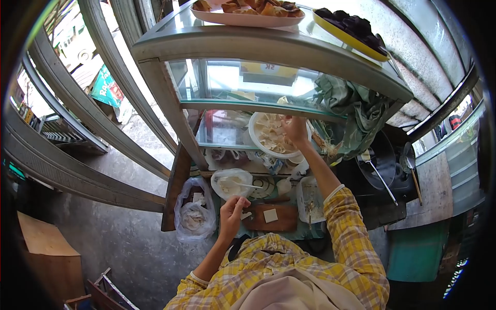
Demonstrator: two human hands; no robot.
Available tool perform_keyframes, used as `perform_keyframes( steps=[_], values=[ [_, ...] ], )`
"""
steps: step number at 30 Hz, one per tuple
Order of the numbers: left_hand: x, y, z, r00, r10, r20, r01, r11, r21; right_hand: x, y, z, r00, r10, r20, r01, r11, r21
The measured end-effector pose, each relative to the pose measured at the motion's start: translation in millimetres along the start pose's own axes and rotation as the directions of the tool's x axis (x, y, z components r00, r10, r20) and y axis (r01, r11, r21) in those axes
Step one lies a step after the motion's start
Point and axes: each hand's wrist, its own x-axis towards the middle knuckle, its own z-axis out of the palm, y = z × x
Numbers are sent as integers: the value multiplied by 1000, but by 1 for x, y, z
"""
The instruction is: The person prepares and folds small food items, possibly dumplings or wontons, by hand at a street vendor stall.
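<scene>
My right hand (295,127) reaches over the right part of a white tub (252,135) filled with folded wontons (272,135). Its fingers look curled together; whether they hold a wonton is hard to see. My left hand (232,211) is closed in a pinch beside a wooden board (251,222), and what lies between its fingertips I cannot make out. On the board rests a square wonton wrapper (270,215). A small pale piece (246,215) shows near the left fingertips. Just above that hand, a plastic-lined bowl (219,178) contains pale filling and a white spoon (249,185).
A clear container (304,199) stands right of the board, and a plastic bag (182,217) left. A glass display case (268,49) rises ahead, carrying a pink plate (248,20) and a yellow tray (346,40). At right are a wok (375,157) and a draped cloth (356,111).
</scene>
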Motion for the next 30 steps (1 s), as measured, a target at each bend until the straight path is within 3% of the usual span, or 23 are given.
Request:
perform_keyframes(
  steps=[1, 5, 8, 10, 12, 13, 14, 16, 19, 22, 25, 28, 30],
  values=[
    [0, 0, 2, 1000, 7, 0, -7, 1000, 13, -3, -7, -11, 999, -31, -8, 31, 998, -57],
    [1, -34, 6, 1000, 9, 4, -10, 991, 137, -50, -64, -72, 983, -119, -138, 145, 969, 200],
    [5, -65, 9, 990, -80, 113, 15, 874, 486, -113, -78, -103, 990, -99, -97, 122, 957, 265],
    [4, -105, 11, 967, -56, 250, -122, 758, 641, -159, -67, -115, 1000, -18, 24, 9, 951, 310],
    [0, -142, 15, 924, -42, 380, -271, 629, 729, -206, -40, -125, 989, 84, 122, -100, 987, 130],
    [-2, -158, 17, 900, -62, 432, -335, 536, 775, -229, -24, -131, 955, 236, 181, -243, 970, 18],
    [-3, -166, 22, 898, -63, 434, -356, 475, 805, -253, -9, -138, 895, 388, 219, -375, 921, -102],
    [-3, -175, 33, 893, -63, 446, -400, 344, 849, -303, 19, -149, 775, 540, 328, -450, 836, -313],
    [-1, -185, 41, 876, -79, 476, -450, 224, 865, -347, 21, -157, 681, 560, 471, -482, 828, -287],
    [-2, -183, 47, 852, -43, 522, -503, 215, 837, -363, 15, -140, 735, 482, 477, -466, 870, -162],
    [-3, -194, 47, 854, -39, 519, -497, 236, 835, -364, 24, -114, 838, 457, 298, -504, 858, 100],
    [-7, -193, 49, 872, -47, 487, -465, 229, 855, -358, 41, -104, 773, 621, 130, -632, 737, 241],
    [-8, -195, 49, 878, -66, 474, -450, 221, 865, -349, 55, -109, 817, 576, -25, -544, 784, 300]
  ],
)
